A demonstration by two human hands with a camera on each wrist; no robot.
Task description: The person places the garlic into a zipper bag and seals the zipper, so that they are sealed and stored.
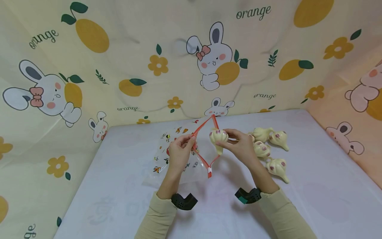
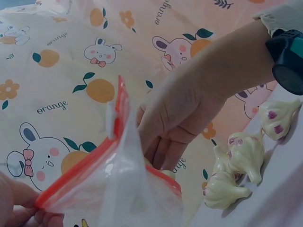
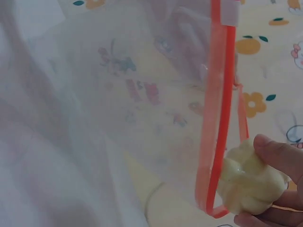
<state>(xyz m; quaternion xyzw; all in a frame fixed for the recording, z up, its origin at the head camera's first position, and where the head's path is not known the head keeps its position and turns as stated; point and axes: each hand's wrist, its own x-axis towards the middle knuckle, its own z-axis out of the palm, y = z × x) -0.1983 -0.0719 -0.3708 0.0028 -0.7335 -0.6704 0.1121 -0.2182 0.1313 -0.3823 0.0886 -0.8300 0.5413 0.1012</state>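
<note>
A clear zip bag [image 1: 179, 166] printed with small colourful pictures has a red zip edge [image 3: 221, 109], spread into a wide mouth. My left hand [image 1: 181, 151] pinches that edge on the left side between thumb and fingers. In my right hand [image 1: 240, 144] is a garlic bulb [image 1: 219, 136], pale with purple patches, gripped between thumb and fingers. The right wrist view has this bulb [image 3: 253, 182] right at the bag's mouth, partly past the red edge. From the left wrist, the bag [image 2: 118, 189] hides most of the bulb and some of the right fingers.
Several more garlic bulbs [image 1: 277, 167] lie grouped on the white table [image 1: 119, 199] to the right, beside my right forearm. A white slider [image 1: 209, 170] sits at the near corner of the zip. Behind stands a cloth backdrop [image 1: 179, 30] with rabbits and oranges.
</note>
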